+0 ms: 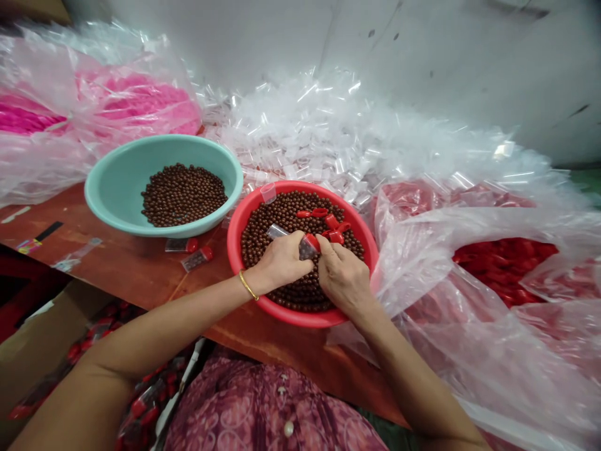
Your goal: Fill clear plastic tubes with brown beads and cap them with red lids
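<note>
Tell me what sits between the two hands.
In the head view, a small clear tube with a red cap sits between the left hand and the right hand, above the brown beads in the red basin.

The left hand (282,262) and right hand (342,282) fill the near half of the red basin (244,219). Passage opens leftward over the worktop (141,269), past two capped tubes (197,258). The teal basin (141,143) sits just beside the red one, blocking the upper left. A heap of clear plastic sleeves (328,131) walls off the far side, and a bulging bag of red caps (469,313) crowds the right.
</note>
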### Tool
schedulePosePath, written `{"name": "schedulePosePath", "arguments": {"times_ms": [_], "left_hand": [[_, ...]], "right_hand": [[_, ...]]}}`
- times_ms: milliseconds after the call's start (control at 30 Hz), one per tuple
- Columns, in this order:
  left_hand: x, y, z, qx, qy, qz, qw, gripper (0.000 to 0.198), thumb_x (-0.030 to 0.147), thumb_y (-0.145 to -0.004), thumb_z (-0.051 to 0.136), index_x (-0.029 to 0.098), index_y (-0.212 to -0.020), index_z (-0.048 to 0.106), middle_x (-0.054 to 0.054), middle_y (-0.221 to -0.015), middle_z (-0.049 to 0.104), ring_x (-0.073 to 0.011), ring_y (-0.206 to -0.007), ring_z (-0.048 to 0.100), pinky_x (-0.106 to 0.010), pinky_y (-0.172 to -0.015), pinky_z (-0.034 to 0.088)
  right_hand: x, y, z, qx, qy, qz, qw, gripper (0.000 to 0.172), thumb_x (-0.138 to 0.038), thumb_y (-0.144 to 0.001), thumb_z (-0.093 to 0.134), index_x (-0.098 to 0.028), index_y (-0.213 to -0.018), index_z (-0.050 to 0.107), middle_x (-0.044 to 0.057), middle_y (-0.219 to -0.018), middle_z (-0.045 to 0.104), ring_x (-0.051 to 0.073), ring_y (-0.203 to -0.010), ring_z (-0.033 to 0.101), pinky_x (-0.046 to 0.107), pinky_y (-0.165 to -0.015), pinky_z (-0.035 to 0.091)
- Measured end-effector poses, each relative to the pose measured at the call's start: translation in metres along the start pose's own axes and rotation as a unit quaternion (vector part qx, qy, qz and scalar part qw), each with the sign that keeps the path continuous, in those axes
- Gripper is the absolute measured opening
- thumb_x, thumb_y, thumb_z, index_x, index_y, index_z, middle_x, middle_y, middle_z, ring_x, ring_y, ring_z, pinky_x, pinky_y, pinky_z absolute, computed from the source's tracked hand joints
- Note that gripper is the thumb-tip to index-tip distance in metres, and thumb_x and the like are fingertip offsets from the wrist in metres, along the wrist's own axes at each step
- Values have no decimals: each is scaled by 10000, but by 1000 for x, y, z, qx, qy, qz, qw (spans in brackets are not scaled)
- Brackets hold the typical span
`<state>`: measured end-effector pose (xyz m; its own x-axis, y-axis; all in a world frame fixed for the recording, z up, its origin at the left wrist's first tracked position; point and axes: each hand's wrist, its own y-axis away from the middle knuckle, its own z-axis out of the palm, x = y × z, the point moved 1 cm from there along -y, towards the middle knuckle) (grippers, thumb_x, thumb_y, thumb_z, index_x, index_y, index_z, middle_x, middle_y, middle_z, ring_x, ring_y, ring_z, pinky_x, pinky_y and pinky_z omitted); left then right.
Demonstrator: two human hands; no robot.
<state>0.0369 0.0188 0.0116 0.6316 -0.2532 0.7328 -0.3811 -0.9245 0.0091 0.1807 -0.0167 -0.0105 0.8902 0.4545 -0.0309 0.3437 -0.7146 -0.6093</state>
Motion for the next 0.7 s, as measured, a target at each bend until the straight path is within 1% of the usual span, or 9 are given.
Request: {"name": "schedulePosePath", "arguments": {"times_ms": [167, 267, 333, 400, 500, 567, 600, 667, 700], "left_hand": [[-3, 0, -3, 22, 36, -3, 999, 108, 166, -638, 541, 184, -635, 434, 37, -604, 497, -104, -571, 427, -239, -545, 296], [-8, 0, -3, 32, 53, 9, 998, 128, 182, -632, 545, 184, -612, 418, 41, -596, 498, -99, -566, 430, -235, -541, 299], [-9, -1, -3, 37, 45, 16, 998, 109, 194, -628, 544, 183, -619, 436, 38, -595, 503, -102, -569, 433, -235, -542, 304], [-10, -2, -2, 30, 33, 21, 999, 72, 211, -632, 539, 180, -646, 476, 30, -605, 525, -109, -575, 449, -236, -543, 318], [-6, -5, 1, -3, 3, 44, 999, 108, 253, -644, 543, 173, -717, 547, 8, -647, 583, -130, -596, 503, -241, -552, 349], [-3, -6, 2, -31, -36, 69, 997, 152, 275, -648, 549, 167, -750, 577, -11, -662, 608, -150, -608, 540, -250, -557, 368], [-1, -5, 2, -44, -56, 79, 994, 168, 281, -649, 550, 164, -762, 587, -21, -664, 616, -162, -613, 556, -255, -560, 378], [2, -4, 2, -71, -92, 89, 989, 189, 286, -653, 548, 158, -781, 602, -39, -671, 631, -186, -625, 586, -269, -570, 405], [3, -3, 2, -83, -104, 93, 987, 199, 291, -658, 547, 156, -791, 607, -49, -683, 641, -200, -638, 601, -279, -581, 422]], "right_hand": [[-8, -1, 2, -7, -147, 34, 989, 435, -151, -892, 367, -201, -1314, 458, 76, -877, 659, 187, -806, 641, 316, -767, 533], [-13, -3, 1, -10, -175, 43, 984, 429, -163, -892, 375, -180, -1311, 465, 103, -953, 674, 202, -888, 647, 345, -825, 531], [-10, -5, -3, -20, -176, 46, 983, 412, -172, -888, 380, -151, -1282, 501, 120, -967, 679, 204, -882, 652, 339, -804, 536], [-3, -8, -10, -46, -192, 48, 979, 371, -208, -885, 403, -155, -1213, 568, 106, -938, 690, 196, -838, 659, 320, -767, 537], [11, -14, -19, -78, -245, 89, 962, 307, -309, -904, 414, -201, -1024, 674, 35, -736, 677, 159, -673, 641, 277, -661, 519], [17, -19, -17, -44, -288, 149, 945, 356, -384, -921, 384, -201, -943, 689, 6, -617, 611, 137, -592, 599, 259, -611, 493], [18, -21, -13, -19, -317, 184, 930, 392, -422, -925, 363, -195, -953, 681, 3, -615, 594, 129, -576, 581, 254, -597, 484], [17, -27, -1, 9, -395, 252, 884, 495, -508, -927, 284, -191, -1059, 641, 16, -704, 608, 119, -573, 565, 252, -579, 482], [14, -31, 6, -1, -439, 278, 854, 574, -546, -926, 203, -195, -1130, 608, 32, -775, 627, 119, -589, 575, 255, -580, 490]]}}
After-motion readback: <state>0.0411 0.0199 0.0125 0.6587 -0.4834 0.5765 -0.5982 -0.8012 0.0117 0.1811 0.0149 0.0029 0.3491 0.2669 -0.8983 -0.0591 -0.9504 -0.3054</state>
